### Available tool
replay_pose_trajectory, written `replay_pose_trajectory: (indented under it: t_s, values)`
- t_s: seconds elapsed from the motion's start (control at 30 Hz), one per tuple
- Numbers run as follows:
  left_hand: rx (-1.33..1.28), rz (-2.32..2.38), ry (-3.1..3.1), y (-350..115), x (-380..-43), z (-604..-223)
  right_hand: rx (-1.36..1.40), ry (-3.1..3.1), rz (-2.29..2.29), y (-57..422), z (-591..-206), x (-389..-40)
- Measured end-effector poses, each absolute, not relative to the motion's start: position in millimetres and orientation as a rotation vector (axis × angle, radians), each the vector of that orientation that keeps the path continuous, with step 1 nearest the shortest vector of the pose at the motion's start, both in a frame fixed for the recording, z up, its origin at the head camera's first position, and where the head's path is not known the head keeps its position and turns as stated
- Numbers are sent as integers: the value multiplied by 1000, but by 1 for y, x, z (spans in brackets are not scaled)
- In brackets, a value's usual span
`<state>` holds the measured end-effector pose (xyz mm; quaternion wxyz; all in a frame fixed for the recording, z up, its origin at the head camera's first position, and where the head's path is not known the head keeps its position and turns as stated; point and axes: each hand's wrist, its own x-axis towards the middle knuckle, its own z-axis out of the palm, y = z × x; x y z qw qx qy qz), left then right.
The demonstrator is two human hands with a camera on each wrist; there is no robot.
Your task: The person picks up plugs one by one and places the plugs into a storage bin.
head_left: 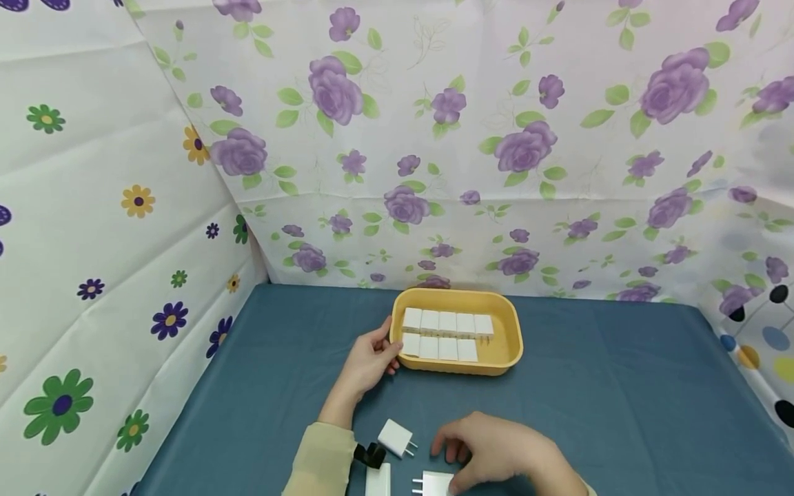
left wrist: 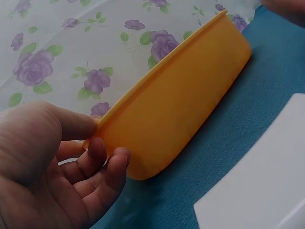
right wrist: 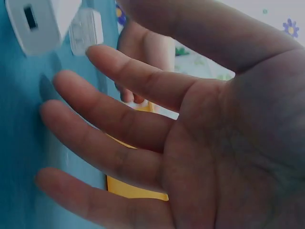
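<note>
My left hand (head_left: 367, 362) holds the left end of a yellow plastic basket (head_left: 455, 370), pinching its rim between thumb and fingers. In the left wrist view the same hand (left wrist: 71, 162) shows its thumb over the rim and its other fingers curled by the side wall. Inside the basket, white plug adapters (head_left: 448, 349) are lined up in two rows. Over the front of the table, my right hand (head_left: 505, 448) has loosely bent, spread fingers. Its thumb tip is right at a white charger plug (head_left: 436, 484) with prongs pointing left. The right wrist view shows the open palm (right wrist: 209, 138) with nothing in it.
Another white charger plug (head_left: 395, 437) lies left of the right hand, prongs to the right. A white block (head_left: 378, 480) is at the front edge of view, beside the black strap (head_left: 370, 455) at the left wrist. Floral sheets (head_left: 434, 158) hang behind the blue table (head_left: 595, 386).
</note>
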<state>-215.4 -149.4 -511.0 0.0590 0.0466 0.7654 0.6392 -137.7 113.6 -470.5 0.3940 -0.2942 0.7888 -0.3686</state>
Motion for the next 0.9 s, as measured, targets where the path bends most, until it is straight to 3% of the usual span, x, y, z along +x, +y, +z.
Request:
replay_pose_trajectory:
  t_s: [0.43, 0.9]
  values:
    - [146, 1954, 2309, -149, -214, -510, -721, 2181, -740, 87, -472, -112]
    - [138, 1959, 2301, -149, -216, -510, -596, 2332, -654, 83, -475, -116]
